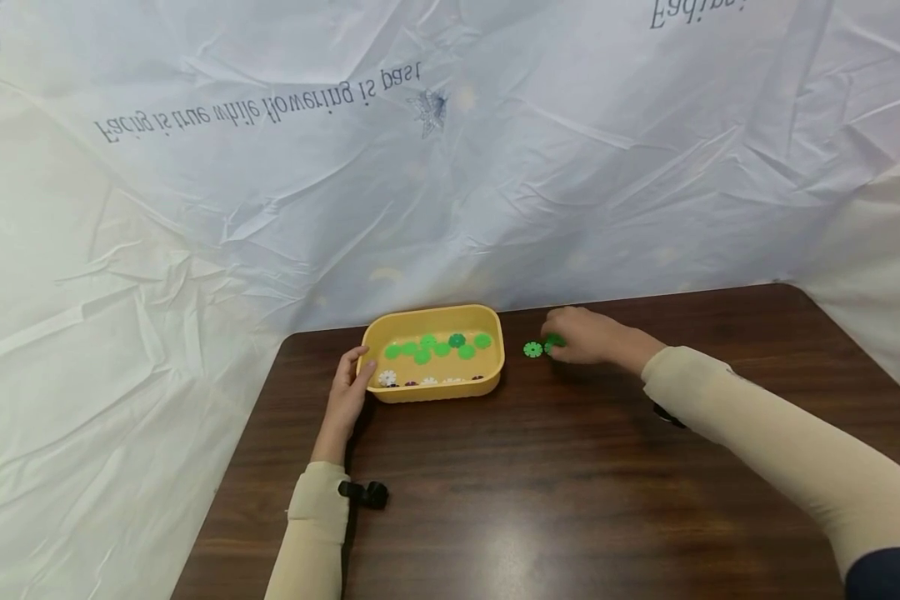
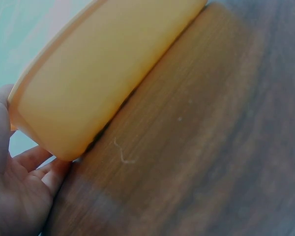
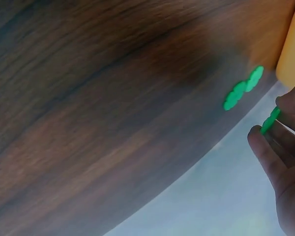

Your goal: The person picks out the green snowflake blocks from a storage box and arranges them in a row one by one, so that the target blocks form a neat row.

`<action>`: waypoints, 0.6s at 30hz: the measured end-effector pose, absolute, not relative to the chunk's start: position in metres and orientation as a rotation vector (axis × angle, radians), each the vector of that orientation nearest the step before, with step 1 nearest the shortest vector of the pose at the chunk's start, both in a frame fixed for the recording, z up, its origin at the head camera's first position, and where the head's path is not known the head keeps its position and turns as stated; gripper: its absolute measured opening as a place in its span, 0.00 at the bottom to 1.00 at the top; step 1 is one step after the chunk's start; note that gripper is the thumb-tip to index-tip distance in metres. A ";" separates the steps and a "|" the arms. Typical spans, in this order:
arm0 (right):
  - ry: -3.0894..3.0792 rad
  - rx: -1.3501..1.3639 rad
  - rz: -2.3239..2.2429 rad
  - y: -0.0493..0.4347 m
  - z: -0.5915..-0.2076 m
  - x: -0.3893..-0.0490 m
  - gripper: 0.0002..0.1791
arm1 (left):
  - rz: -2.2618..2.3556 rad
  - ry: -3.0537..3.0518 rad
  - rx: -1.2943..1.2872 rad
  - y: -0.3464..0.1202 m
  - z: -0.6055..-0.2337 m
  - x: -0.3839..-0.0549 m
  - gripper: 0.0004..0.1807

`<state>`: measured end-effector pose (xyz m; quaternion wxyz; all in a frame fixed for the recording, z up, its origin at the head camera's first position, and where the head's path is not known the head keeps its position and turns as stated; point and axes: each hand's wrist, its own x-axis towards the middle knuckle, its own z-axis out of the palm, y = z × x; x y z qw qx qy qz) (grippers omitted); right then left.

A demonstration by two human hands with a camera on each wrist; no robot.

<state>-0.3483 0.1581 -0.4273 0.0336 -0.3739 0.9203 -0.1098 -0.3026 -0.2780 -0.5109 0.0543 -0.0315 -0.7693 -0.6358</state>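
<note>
My left hand [image 1: 347, 398] grips the left end of a yellow plastic basin [image 1: 431, 392], thumb over its rim and fingers along the outside. The left wrist view shows the basin's smooth outer wall [image 2: 101, 73] standing on the wood. To the right of the basin, my right hand [image 1: 588, 335] pinches a green flower-shaped disc [image 3: 271, 121] between thumb and fingertips, held above the table. Beneath it, two more green discs [image 3: 235, 96] lie flat side by side on the tabletop. Inside the basin are several green discs [image 1: 442, 348], with white ones [image 1: 387, 378] along the near side.
Everything stands on a dark brown wooden table [image 1: 510, 483]. White sheeting [image 1: 435, 200] with printed lettering hangs behind the table's far edge and along the sides. The basin sits close to that far edge.
</note>
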 end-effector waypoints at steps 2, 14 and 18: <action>2.831 -1.136 -0.335 0.163 -0.430 -0.349 0.12 | -1.931 -2.331 -0.093 -0.277 -0.511 -0.303 0.25; 2.796 -1.044 -0.363 0.179 -0.448 -0.355 0.18 | -1.957 -2.323 -0.108 -0.278 -0.510 -0.304 0.26; 2.805 -1.031 -0.369 0.182 -0.450 -0.355 0.16 | -1.956 -2.323 -0.105 -0.278 -0.511 -0.303 0.27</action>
